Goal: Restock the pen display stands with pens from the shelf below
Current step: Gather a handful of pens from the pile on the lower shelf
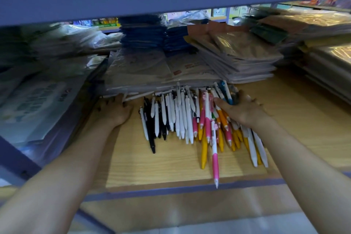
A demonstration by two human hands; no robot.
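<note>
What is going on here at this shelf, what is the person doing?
A person reaches with both bare hands onto a wooden lower shelf, where a loose pile of white, black, pink and yellow plastic pens lies before stacked plastic-wrapped notebooks. The right hand grips several pens at the pile's right end. The left hand lies at the pile's left side; whether it holds anything is unclear.

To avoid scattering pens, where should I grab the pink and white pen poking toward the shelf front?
Pinch the pink and white pen by its pink lower barrel, from the front of the wooden shelf: that end lies clear of the pen pile.
</note>
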